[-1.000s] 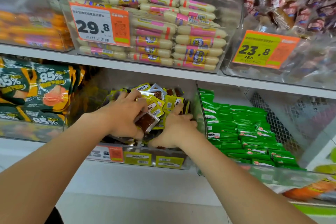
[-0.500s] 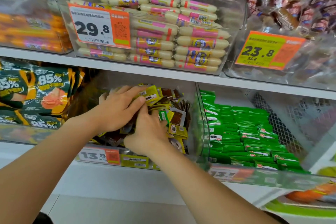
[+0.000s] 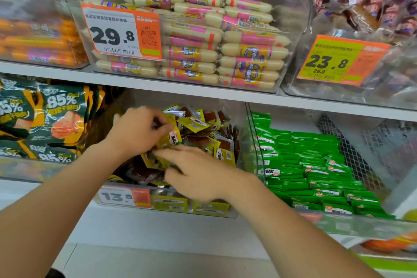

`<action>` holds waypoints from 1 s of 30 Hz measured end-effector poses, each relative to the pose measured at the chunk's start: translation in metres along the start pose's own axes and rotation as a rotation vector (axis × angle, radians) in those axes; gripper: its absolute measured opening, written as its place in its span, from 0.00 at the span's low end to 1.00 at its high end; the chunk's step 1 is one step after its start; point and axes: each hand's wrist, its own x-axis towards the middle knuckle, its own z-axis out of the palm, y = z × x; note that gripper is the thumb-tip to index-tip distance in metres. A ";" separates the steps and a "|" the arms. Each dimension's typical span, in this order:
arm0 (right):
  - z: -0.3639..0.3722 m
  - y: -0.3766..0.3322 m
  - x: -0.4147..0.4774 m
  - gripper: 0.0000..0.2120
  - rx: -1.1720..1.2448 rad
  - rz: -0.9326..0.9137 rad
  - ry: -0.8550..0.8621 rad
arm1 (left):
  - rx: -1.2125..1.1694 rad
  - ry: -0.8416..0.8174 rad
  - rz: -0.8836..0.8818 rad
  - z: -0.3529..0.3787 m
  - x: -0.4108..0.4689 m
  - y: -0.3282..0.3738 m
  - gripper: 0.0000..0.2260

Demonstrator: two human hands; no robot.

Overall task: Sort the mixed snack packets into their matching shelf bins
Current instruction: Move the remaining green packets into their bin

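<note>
now | left hand (image 3: 140,130) pinches yellow packets (image 3: 194,123) | right hand (image 3: 199,172) spread over them

Middle bin (image 3: 246,126): we are seeing clear, smooth hard plastic, faintly reflecting.
Yellow packets (image 3: 194,123): we are seeing glossy, crinkled film with clear windows.
Green packets (image 3: 316,165): we are reading shiny, smooth film wrappers.
Sausages (image 3: 252,52): we are noting slick, taut casings with a soft sheen.
Price card (image 3: 112,34): we are seeing flat printed card, looking matt.
Shelf board (image 3: 203,90): we are seeing a smooth white face, low in gloss.
Mesh (image 3: 352,153): we are making out thin pale wire, seemingly metal.
Dark green pouches (image 3: 61,115): we are seeing glossy film, catching highlights.
</note>
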 end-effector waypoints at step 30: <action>0.017 0.009 0.051 0.50 0.011 0.869 0.336 | 0.376 -0.233 0.272 0.013 0.001 0.011 0.16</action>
